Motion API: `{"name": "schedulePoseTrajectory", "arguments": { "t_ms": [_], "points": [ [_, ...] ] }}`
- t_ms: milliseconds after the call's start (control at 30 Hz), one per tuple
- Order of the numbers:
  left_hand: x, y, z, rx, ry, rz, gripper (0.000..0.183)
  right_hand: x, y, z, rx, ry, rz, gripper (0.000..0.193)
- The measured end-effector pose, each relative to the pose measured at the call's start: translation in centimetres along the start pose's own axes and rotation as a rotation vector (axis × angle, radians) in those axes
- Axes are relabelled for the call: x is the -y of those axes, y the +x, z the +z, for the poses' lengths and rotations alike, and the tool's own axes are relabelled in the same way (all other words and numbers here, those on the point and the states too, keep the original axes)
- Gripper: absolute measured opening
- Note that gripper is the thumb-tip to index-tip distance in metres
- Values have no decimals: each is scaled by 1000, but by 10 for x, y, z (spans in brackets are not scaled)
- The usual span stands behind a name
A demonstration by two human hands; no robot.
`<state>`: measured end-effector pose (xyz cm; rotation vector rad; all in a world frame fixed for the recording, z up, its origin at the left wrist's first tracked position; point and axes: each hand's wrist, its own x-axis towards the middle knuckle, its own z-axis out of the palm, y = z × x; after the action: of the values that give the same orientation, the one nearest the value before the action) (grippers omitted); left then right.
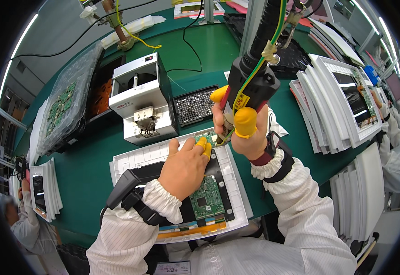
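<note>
My right hand point(250, 133), with yellow finger cots, is wrapped round a black and red electric screwdriver point(256, 82). The tool points down at the far right part of a white-framed display panel point(131, 160), and its tip is hard to make out. Resting on the panel, my left hand point(184, 168) has its fingers stretched forward, some in yellow cots. Those fingertips touch a small green circuit board point(205, 136) near the panel's far edge. A larger green circuit board point(207, 197) lies on the panel nearer me, beside an orange strip point(190, 232).
A white screw feeder machine point(140, 101) stands behind the panel, beside a black perforated tray point(195, 106). Clear plastic trays point(64, 107) with green boards are at left. Stacked white frames point(321, 101) stand at right. A yellow-green cable runs along the screwdriver. Other people work at both sides.
</note>
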<state>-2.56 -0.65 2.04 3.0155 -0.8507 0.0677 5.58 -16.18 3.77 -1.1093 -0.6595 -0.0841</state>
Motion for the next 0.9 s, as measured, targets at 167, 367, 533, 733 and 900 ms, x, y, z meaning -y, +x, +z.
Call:
{"name": "schedulePoseTrajectory", "arguments": {
  "t_ms": [167, 367, 533, 733, 900],
  "points": [
    [-1, 0, -1, -36, -2, 11, 14, 0, -3, -2, 38, -96, -44, 26],
    [-2, 0, -3, 17, -5, -2, 16, -2, 0, -8, 110, -138, -28, 36],
    [1, 0, -3, 19, -2, -6, 16, -5, 1, -4, 89, -127, -45, 40],
    [-2, 8, -6, 52, 0, 12, 20, 2, 5, -6, 68, -96, 39, 62],
    [3, -6, 5, -70, 101, 35, 14, 0, 4, 4, 67, -71, 131, 79]
  ]
}}
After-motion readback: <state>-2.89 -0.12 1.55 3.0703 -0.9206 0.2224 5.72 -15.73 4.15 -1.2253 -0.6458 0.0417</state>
